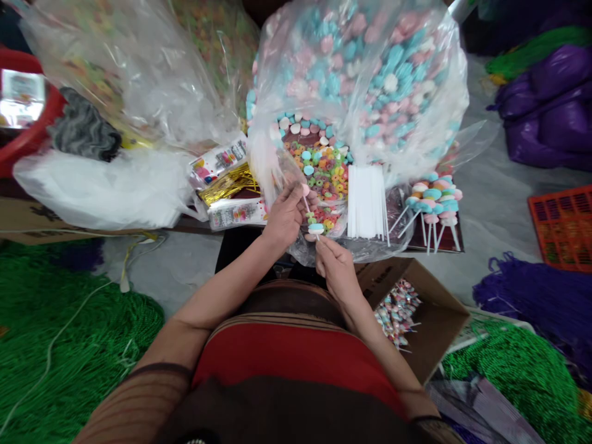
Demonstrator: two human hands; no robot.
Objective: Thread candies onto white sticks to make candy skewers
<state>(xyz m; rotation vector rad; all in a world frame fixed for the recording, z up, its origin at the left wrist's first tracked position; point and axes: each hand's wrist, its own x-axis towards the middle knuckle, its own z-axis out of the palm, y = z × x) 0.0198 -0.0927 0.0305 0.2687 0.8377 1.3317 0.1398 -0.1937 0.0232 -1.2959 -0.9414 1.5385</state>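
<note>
My right hand [333, 262] pinches the lower end of a white lollipop stick. Threaded on that stick are a blue-and-white marshmallow [316, 229] and green gummy rings [311, 217]. Closed at the stick's upper end, my left hand [287, 213] grips a pink marshmallow [305, 190]. Just beyond my hands lies a heap of colourful gummy rings [324, 176], with loose blue, pink and white marshmallows around it. A bundle of white sticks [365, 200] rests to the right of the heap. Finished-looking candy skewers [433, 200] are piled at the table's right end.
Big clear bags of marshmallows [393, 80] and gummy rings [124, 55] stand behind. Gold twist ties [229, 184] and printed packets [237, 213] lie left. A cardboard box [437, 308] with wrapped candy sticks is below right. Green strands [69, 320] cover the floor at left.
</note>
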